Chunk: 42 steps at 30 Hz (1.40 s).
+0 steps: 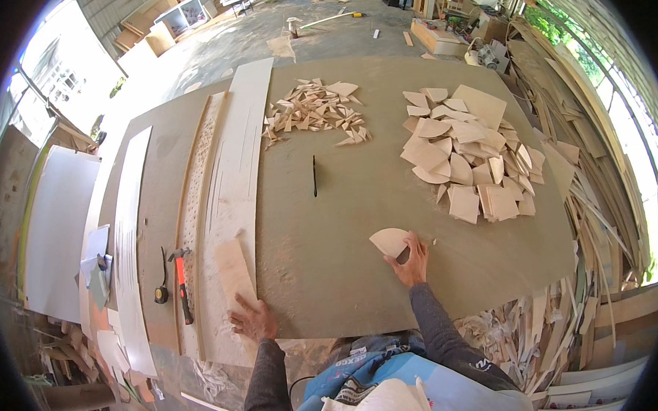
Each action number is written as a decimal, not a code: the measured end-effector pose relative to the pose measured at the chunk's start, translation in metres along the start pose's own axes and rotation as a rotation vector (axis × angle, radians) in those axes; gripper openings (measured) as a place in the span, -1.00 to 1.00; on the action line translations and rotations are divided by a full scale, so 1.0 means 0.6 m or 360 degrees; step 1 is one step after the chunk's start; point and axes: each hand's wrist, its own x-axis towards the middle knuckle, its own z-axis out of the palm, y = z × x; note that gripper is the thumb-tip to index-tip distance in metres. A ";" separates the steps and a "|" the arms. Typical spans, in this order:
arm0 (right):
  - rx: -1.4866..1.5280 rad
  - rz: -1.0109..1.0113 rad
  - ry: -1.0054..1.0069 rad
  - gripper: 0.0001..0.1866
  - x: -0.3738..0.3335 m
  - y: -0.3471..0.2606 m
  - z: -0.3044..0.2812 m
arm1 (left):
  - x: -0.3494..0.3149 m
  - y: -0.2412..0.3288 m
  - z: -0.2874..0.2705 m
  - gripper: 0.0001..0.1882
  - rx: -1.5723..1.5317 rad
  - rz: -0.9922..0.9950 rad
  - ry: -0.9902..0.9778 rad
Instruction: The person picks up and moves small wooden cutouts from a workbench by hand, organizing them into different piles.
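My right hand grips a thin, pale wooden piece with one rounded edge, held at the tabletop near the front edge. My left hand rests with fingers spread on the lower end of a short, light wooden board. That board lies over a long white panel. A heap of similar wooden pieces, many with curved edges, lies at the right. Farther back in the middle is a pile of small pointed wood offcuts. Between the piles and me lies a thin black pen-like object.
A hammer with an orange-red handle and a tape measure lie on the left of the brownish table. Alongside runs a long slotted wooden strip. Stacked boards line the right side, and scrap strips clutter the floor.
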 end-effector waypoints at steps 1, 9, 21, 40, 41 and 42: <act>-0.0052 -0.0036 0.0093 -0.04 -0.009 0.013 0.004 | -0.001 0.002 0.000 -0.15 0.0002 0.0017 0.0000; -0.0179 0.0064 -0.0025 -0.11 -0.017 0.001 -0.010 | -0.003 -0.011 0.008 -0.15 0.0035 0.0053 0.0053; -0.0197 0.0031 -0.0042 -0.02 -0.015 0.005 -0.004 | -0.003 -0.014 0.010 -0.15 0.0050 0.0079 0.0117; -0.0120 -0.0026 0.0161 0.14 -0.018 0.020 0.012 | -0.004 -0.005 -0.001 -0.14 0.0108 0.0031 0.0055; -0.0131 -0.0023 0.0153 0.15 -0.018 0.018 0.013 | -0.001 -0.008 0.006 -0.14 0.0117 0.0031 0.0072; -0.0152 -0.0031 0.0155 0.15 -0.018 0.019 0.013 | -0.001 -0.007 0.007 -0.14 0.0126 0.0036 0.0085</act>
